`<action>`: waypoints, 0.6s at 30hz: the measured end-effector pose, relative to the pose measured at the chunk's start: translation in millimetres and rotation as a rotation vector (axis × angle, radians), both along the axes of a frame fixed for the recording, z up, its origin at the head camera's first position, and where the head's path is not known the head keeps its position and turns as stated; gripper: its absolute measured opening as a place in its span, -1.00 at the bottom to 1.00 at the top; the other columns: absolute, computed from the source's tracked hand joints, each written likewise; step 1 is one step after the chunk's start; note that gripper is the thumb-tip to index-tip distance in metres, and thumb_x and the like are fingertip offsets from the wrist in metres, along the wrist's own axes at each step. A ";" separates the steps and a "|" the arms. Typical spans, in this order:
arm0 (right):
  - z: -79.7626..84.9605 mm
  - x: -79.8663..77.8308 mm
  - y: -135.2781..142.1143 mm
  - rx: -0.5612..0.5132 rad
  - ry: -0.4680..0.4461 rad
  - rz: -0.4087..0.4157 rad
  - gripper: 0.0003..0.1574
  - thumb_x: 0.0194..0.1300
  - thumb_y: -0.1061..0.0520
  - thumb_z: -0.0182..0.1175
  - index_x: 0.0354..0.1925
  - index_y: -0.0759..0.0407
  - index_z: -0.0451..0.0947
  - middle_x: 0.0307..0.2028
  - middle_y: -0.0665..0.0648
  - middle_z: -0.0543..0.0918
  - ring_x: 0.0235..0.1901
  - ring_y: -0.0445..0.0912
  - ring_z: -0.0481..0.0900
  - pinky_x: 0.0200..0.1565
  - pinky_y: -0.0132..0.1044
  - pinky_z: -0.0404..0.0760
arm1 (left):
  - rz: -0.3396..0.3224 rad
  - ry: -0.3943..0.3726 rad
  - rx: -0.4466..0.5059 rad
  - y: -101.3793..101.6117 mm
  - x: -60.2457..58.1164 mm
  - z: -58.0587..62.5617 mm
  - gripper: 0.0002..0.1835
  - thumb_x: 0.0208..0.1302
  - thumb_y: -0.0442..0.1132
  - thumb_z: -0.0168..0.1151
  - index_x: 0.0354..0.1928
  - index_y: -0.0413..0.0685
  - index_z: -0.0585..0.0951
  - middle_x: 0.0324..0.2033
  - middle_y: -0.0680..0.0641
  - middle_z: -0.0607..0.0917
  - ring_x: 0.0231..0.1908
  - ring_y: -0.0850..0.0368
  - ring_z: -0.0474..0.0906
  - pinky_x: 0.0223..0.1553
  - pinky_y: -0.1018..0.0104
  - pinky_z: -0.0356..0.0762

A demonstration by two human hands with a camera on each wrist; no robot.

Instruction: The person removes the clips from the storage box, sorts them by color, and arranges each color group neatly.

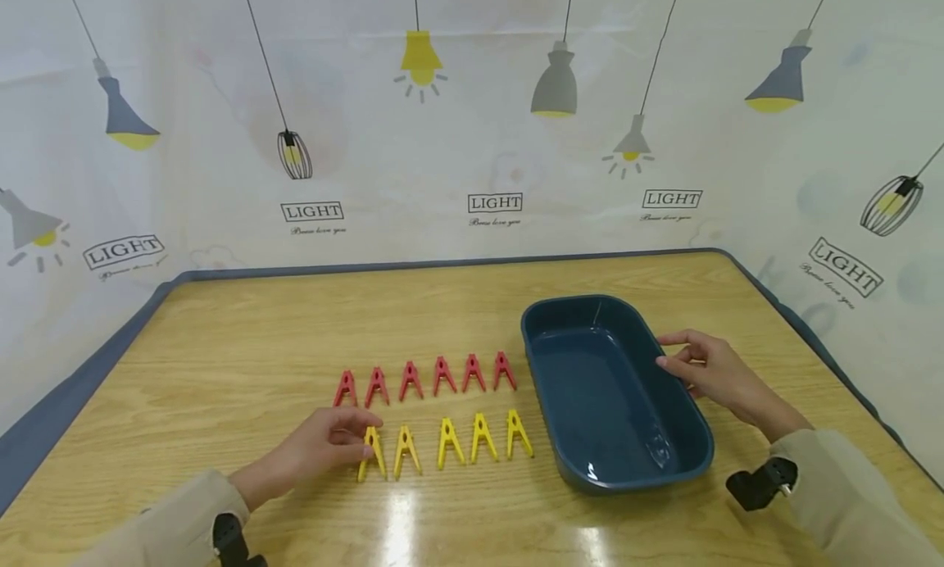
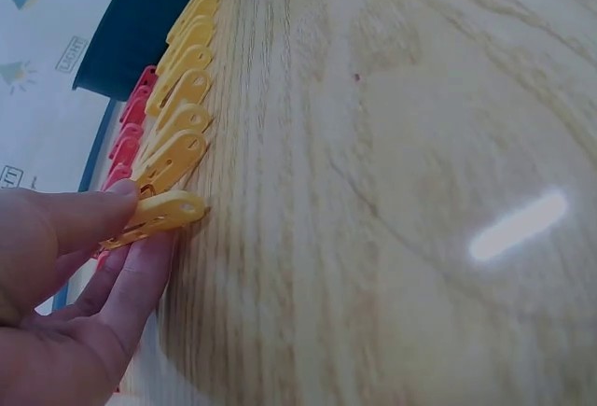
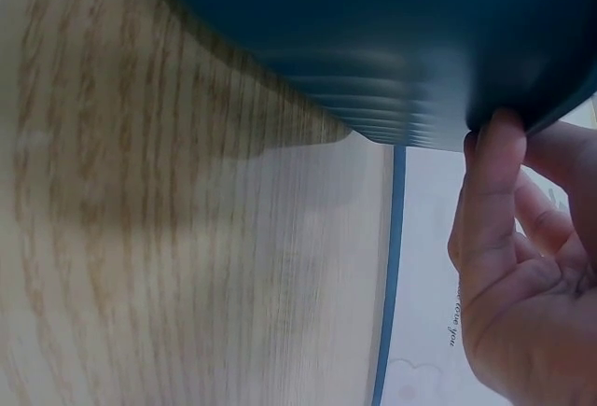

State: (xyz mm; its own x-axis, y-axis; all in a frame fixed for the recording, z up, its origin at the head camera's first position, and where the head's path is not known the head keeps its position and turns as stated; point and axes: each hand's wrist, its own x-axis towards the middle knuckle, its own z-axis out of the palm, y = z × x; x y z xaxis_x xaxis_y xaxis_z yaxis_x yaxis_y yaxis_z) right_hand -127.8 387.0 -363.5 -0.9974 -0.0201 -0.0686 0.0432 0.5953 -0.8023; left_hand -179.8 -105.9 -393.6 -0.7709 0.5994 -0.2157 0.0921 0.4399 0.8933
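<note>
My left hand (image 1: 324,442) pinches the leftmost yellow clothespin (image 1: 374,444) between thumb and fingers. In the left wrist view, the holed end of that clothespin (image 2: 177,208) points away from the hand. Other yellow clothespins (image 1: 483,437) continue the row to the right, and a row of several red clothespins (image 1: 442,374) stands behind them. At the right is a deep blue rectangular basin (image 1: 597,387) with nothing in it. My right hand (image 1: 711,374) grips its right rim, thumb on one side and fingers on the other, also seen in the right wrist view.
Everything stands on a wood-grain table (image 1: 243,329). A pale cloth backdrop (image 1: 413,157) printed with lamps surrounds its back and sides, with a dark blue border along the table edge. Light reflects off the tabletop near the front.
</note>
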 end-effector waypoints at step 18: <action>-0.7 -0.5 -0.2 0.019 0.005 0.005 -0.35 0.28 -0.03 0.02 0.17 0.37 0.20 -0.34 0.22 0.51 -0.53 -0.09 0.40 -0.50 -0.23 0.52 | -0.031 0.138 -0.094 4.4 1.5 2.6 -0.61 0.11 -0.28 0.22 -0.03 -0.33 0.48 -0.15 -0.17 0.54 -0.24 0.06 0.49 -0.27 0.28 0.47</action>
State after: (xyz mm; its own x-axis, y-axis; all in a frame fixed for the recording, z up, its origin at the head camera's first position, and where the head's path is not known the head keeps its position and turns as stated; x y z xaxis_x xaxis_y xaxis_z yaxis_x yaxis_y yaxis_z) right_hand -128.3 386.8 -364.1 -0.9977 -0.0235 -0.0635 0.0360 0.6106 -0.7911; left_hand -178.3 -101.5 -391.0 -0.7783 0.6057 -0.1653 0.2262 0.5161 0.8261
